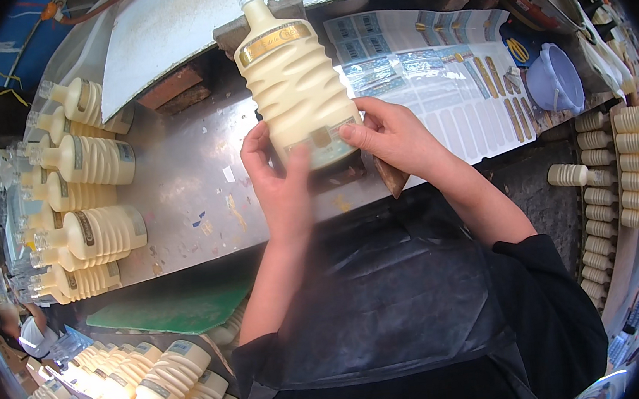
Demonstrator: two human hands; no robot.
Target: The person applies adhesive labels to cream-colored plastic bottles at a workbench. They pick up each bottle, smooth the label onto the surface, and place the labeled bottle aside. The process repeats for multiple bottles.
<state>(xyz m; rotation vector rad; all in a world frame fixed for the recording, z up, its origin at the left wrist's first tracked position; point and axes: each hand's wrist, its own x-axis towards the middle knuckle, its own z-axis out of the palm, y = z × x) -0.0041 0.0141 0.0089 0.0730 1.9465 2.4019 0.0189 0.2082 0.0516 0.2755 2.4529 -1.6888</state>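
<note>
A cream-coloured bottle point(300, 85) with wavy ribs and a clear threaded neck rests tilted on a grey block point(231, 36), neck pointing away from me. It carries a gold label point(274, 41) near the shoulder and a pale, see-through label point(326, 138) around its base. My left hand point(279, 174) is closed on the bottle's lower left side; its thumb, smeared by motion, lies over the base label. On the opposite side my right hand point(398, 135) grips the bottle, thumb pressed on the label's right part. The fingertips behind the bottle are hidden.
Sticker sheets point(444, 128) cover the metal bench's right side, near a lilac bucket point(554, 80). More cream bottles lie at the bench's left end point(97, 159), lower left point(175, 377) and far right point(634, 166). A white board point(177, 31) spans the back. Someone point(36, 336) is at far left.
</note>
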